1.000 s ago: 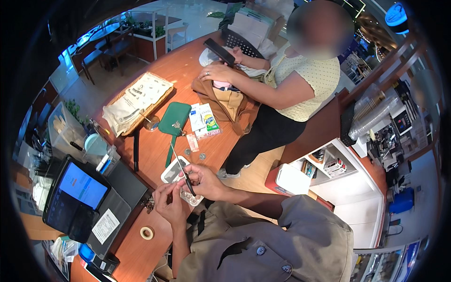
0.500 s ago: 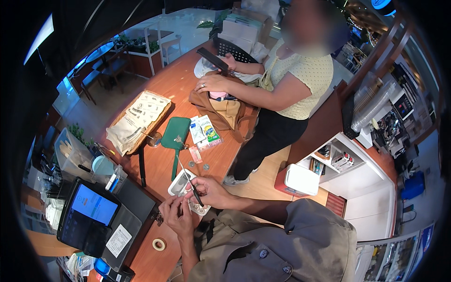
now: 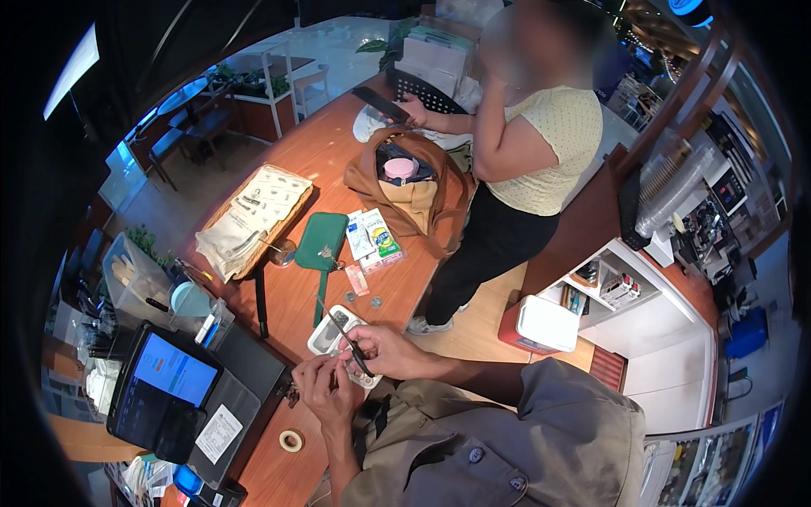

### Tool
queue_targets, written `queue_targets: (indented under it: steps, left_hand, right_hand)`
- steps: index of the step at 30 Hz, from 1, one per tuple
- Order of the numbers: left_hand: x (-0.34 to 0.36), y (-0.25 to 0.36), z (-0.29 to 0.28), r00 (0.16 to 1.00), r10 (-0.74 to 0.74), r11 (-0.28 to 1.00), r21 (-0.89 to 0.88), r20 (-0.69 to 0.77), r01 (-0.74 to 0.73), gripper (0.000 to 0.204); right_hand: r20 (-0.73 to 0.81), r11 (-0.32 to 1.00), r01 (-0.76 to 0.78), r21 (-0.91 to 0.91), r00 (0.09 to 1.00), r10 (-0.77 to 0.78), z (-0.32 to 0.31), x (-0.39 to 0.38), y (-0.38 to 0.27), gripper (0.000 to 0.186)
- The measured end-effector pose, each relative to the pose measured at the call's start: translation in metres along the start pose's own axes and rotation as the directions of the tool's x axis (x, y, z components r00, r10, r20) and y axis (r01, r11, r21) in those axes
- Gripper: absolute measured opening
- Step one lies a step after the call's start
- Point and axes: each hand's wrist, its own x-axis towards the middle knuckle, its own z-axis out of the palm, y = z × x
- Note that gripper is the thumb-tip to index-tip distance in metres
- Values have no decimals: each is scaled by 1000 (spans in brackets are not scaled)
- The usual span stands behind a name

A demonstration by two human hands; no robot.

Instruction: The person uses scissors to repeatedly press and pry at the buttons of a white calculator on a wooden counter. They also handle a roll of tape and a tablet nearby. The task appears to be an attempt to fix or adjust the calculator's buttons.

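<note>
In my right hand [image 3: 390, 355] are long scissors [image 3: 357, 353] with dark handles, blades pointing up and away. My left hand [image 3: 329, 390] pinches something small beside them; I cannot make out what. Both hands are over a white open case [image 3: 323, 335] with small round items in its compartments. Just beyond lie coins [image 3: 375, 302], small pink papers [image 3: 356, 279] and a green pouch [image 3: 319, 241] with a strap. A roll of pale tape [image 3: 291, 439] lies below my left hand.
A touchscreen terminal [image 3: 169, 363] stands at left. A basket of paper bags [image 3: 249, 215], packets [image 3: 380, 237] and a brown bag [image 3: 439, 203] are on the counter. Across it, a person [image 3: 541, 144] holds a phone [image 3: 380, 104]. A red-and-white cooler [image 3: 541, 321] is below right.
The other person's hand has left the brown bag and risen to the face, uncovering a pink round thing inside. My hands stay together at the scissors, moving only slightly.
</note>
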Motion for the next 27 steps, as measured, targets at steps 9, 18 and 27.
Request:
queue_targets:
  steps: [9,18,27]
  left_hand:
    - [6,-4,0,999,37,999,12,3,-37,14]
    - [7,-3,0,1000,17,999,32,4,-17,10]
    - [12,-4,-3,974,-226,939,-267,-9,216,7]
  right_hand:
    - [21,998,4,-70,1000,-2,-4,6,3,32]
    - [3,988,3,-157,1000,-3,-1,5,-4,32]
    - [-21,988,124,96,992,-122,-2,7,-14,37]
